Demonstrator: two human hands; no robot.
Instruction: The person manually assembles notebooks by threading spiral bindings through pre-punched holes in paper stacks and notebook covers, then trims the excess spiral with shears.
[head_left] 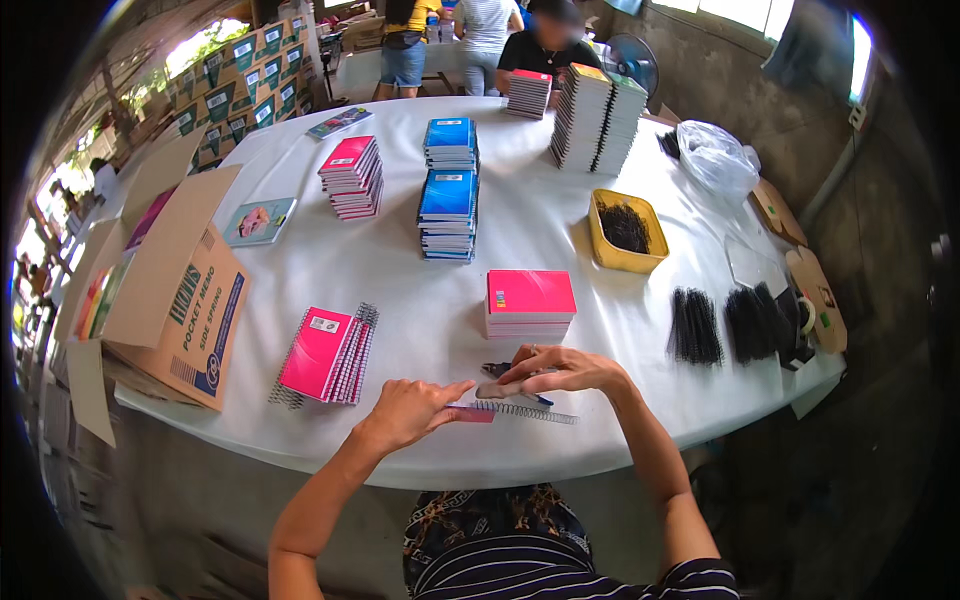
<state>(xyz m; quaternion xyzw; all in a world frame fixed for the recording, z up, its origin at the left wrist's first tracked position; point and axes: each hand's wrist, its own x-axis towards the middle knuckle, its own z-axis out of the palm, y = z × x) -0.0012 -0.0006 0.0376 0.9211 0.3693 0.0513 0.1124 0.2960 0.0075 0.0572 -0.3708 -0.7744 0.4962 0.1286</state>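
Observation:
My left hand (pixel 408 415) is closed on a small pink notebook (pixel 472 415), seen nearly edge-on close to the table's near edge. A thin wire spiral (pixel 535 411) runs along the notebook's top edge and sticks out to the right. My right hand (pixel 562 370) comes over it from the right, its fingers bent and pressed at the spiral by the notebook; the fingertips look greyish. Partly under that hand lies a pair of pliers (pixel 492 369) with a blue handle. Just beyond stands a stack of pink notebooks (pixel 531 292). Left of my hands lie spiral-bound pink notebooks (pixel 318 350).
An open cardboard box (pixel 190 300) stands at the left. Blue notebook stacks (pixel 447 205) and another pink stack (pixel 351 178) stand farther back. To the right are a yellow tub (pixel 628 232) of dark spirals and black spiral bundles (pixel 695 325). A person (pixel 545 50) sits across the table.

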